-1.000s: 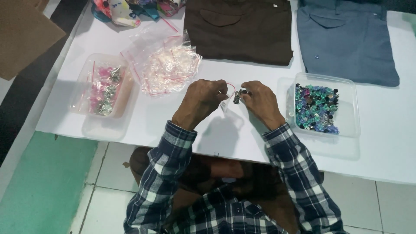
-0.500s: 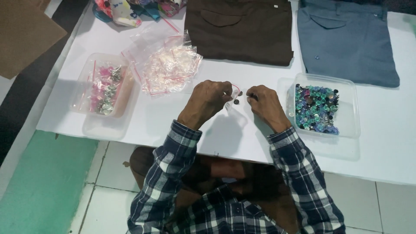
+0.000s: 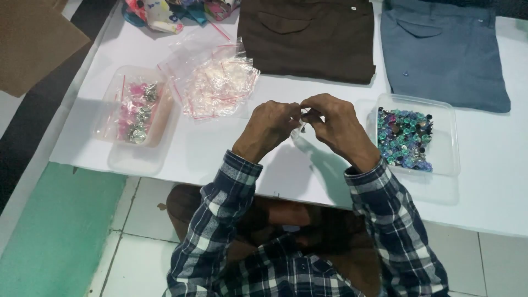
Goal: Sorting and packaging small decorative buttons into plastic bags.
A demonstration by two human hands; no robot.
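At the upper left edge of the frame lies a brown sheet of cardboard (image 3: pixel 33 47), and just right of it, on the white table (image 3: pixel 495 181), stands a clear plastic tray (image 3: pixel 135 118) with pink and silvery small pieces in it. Next to that, toward the upper middle, sits a crumpled heap of small clear bags (image 3: pixel 217 82) with red seal strips, and behind it a folded brown garment (image 3: pixel 311 36). In the middle of the frame the left hand (image 3: pixel 269 129) and the right hand (image 3: pixel 335 124) meet above the table, fingertips pressed together on a tiny clear bag (image 3: pixel 301 124) held between them; both hands pinch it, though what is inside is too small to make out. The sleeves are dark checked flannel. To the right of the hands stands a second clear tray (image 3: pixel 448 137) filled with blue, green and purple beads (image 3: pixel 404 137), and behind it, at the upper right, a folded grey-blue garment (image 3: pixel 445 52). The step in hand looks like the filling or closing of one little bag. The next move would likely call for a firm, even pinch along the seal strip, with the bag kept level so that nothing slips out.
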